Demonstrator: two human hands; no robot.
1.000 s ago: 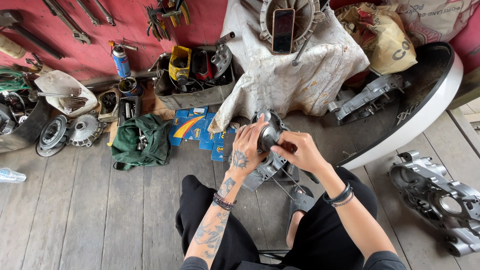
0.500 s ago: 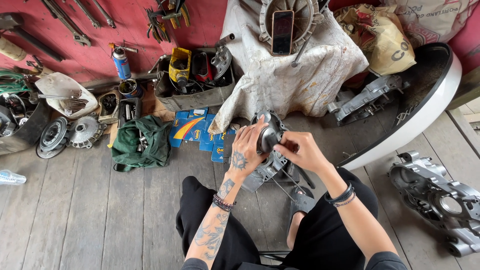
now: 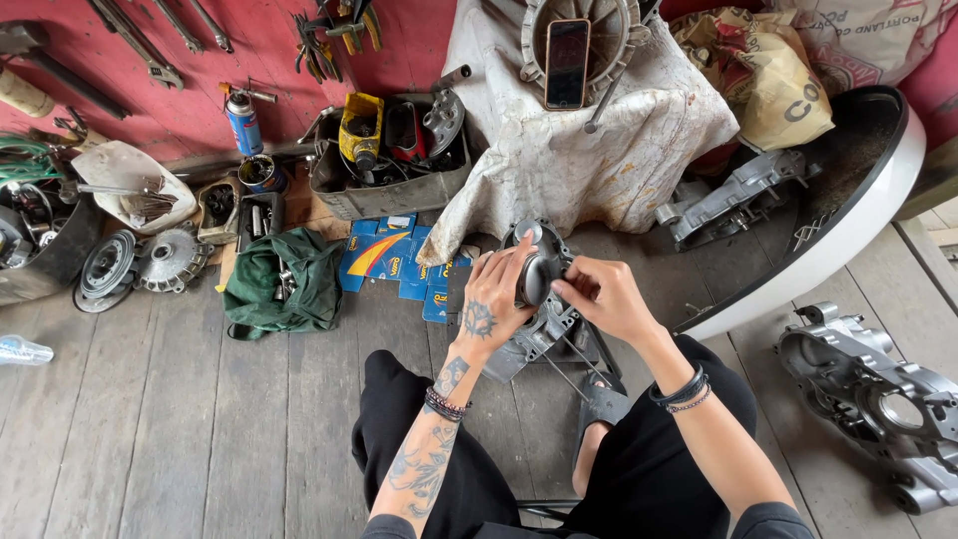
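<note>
Left hand: your left hand [image 3: 491,302] is raised above your knees, back of the hand up, fingers curled around the near side of a round dark metal part [image 3: 536,279].
Right hand: your right hand [image 3: 602,296] closes on the part's other side, wrist bent inward, forearm coming in from the lower right.
Part location: held between both hands, just above the grey engine casing [image 3: 544,329] on the plank floor [image 3: 180,399].
Nearby: green cloth bag [image 3: 284,279] well left.
</note>
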